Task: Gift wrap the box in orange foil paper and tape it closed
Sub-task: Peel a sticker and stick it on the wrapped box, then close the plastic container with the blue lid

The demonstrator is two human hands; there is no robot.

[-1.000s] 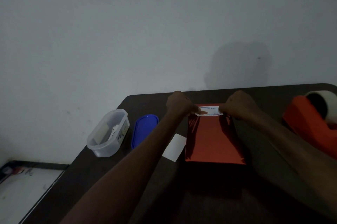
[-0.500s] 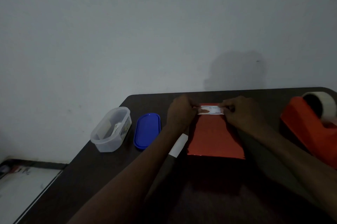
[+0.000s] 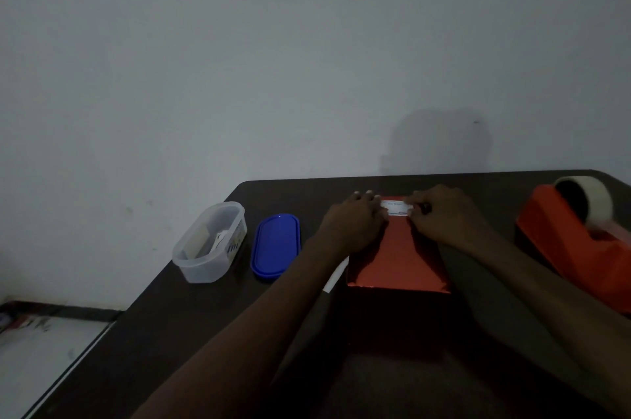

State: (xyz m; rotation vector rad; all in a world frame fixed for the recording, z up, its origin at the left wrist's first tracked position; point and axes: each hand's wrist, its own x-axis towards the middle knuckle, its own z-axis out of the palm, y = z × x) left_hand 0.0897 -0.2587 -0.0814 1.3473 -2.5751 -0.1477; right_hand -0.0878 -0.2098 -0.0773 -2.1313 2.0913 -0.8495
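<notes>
The box wrapped in orange foil paper (image 3: 397, 258) lies on the dark table (image 3: 191, 309) in front of me. A small white label (image 3: 396, 207) sits on its far end. My left hand (image 3: 355, 224) lies flat over the box's far left corner, fingers stretched out past the edge. My right hand (image 3: 444, 217) rests on the far right part, its fingers curled at the label's right end. The label's edges are partly hidden under both hands.
An orange tape dispenser (image 3: 580, 241) with a roll of clear tape stands at the right edge. A blue lid (image 3: 276, 246) and a clear plastic tub (image 3: 211, 241) with papers sit to the left. A white slip (image 3: 336, 273) lies beside the box, under my left forearm.
My left hand has gone from pinching the label's left end to lying flat with fingers extended. My right hand has moved inward over the label's right end. The box stays in place.
</notes>
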